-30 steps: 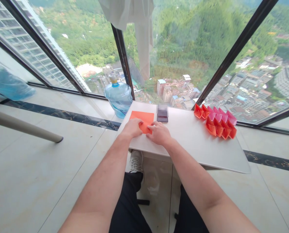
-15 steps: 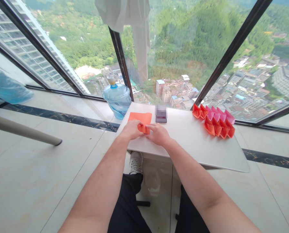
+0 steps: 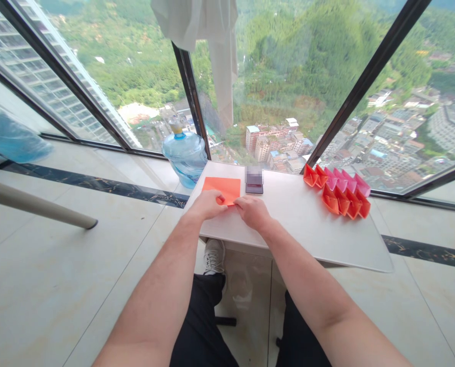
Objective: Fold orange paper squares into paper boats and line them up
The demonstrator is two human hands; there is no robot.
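Note:
A sheet of orange paper (image 3: 227,187) lies on the left part of the white table (image 3: 288,224), its near edge between my two hands. My left hand (image 3: 212,204) has its thumb and curled fingers closed on the near left part of the sheet. At the near right corner, my right hand (image 3: 251,210) pinches the paper between thumb and forefinger. Just beyond that hand, apart from it, stands a small dark case (image 3: 254,184) whose upper part is blurred out.
Several folded orange paper pieces (image 3: 345,201) and pink ones (image 3: 342,179) stand in rows at the table's right. A blue water jug (image 3: 185,155) stands behind the left corner by the window. A tan leg (image 3: 39,204) juts in at left. My shoe (image 3: 214,257) is below the table.
My fingers have shifted along the paper's near edge, the right hand moving slightly outward to the corner. The near edge, curled up half a second ago, now looks flatter.

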